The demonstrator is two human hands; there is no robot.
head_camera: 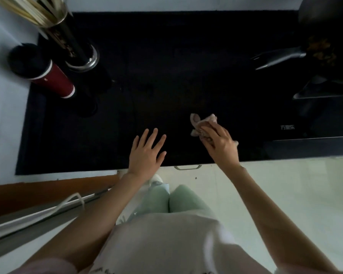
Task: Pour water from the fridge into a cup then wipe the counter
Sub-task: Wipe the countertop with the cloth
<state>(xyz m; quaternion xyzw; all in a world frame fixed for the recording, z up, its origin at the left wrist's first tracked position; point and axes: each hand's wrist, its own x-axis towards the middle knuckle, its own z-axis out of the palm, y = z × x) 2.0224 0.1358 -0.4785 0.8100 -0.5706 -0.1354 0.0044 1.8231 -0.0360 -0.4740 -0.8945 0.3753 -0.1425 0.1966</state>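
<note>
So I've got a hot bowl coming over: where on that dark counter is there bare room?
The middle of the dark counter is bare, between the red cup and the pan. It is crowded far left by the chopstick holder; the front holds the left hand and the cloth.

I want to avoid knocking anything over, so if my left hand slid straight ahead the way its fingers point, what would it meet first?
The left hand points up and slightly right across the bare black counter. The way looks free to the back wall; the red cup stands well to its left.
</note>
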